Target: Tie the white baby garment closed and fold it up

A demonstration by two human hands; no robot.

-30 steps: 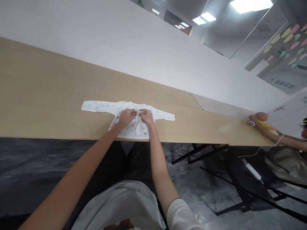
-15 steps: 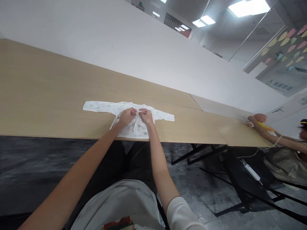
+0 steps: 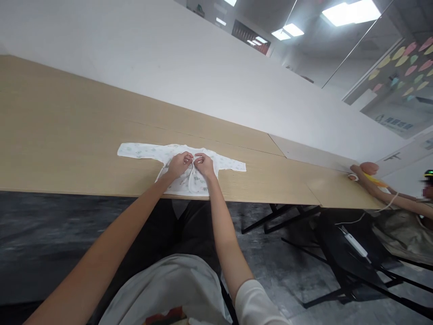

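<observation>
A small white baby shirt [image 3: 199, 184] with a fine print lies on the table, both sleeves spread out to the sides. Its hem is close to the table's front edge. My left hand [image 3: 180, 164] is closed at the shirt's front, pinching the cloth near the chest. Close beside it, my right hand [image 3: 204, 164] also has its fingers closed on the shirt's front opening. Below the hands, one curved front edge of the shirt overlaps the other. Whatever small fastening sits between the fingertips is too small to make out.
The wooden table [image 3: 77, 135] runs along a white wall [image 3: 135, 54]. At the far right, another person's arm [image 3: 375, 192] reaches to a doll [image 3: 369, 169]. A black folding chair [image 3: 348, 253] with a white power strip [image 3: 355, 242] stands below.
My right hand has shifted very slightly at the shirt's front. The left hand and the shirt look nearly the same.
</observation>
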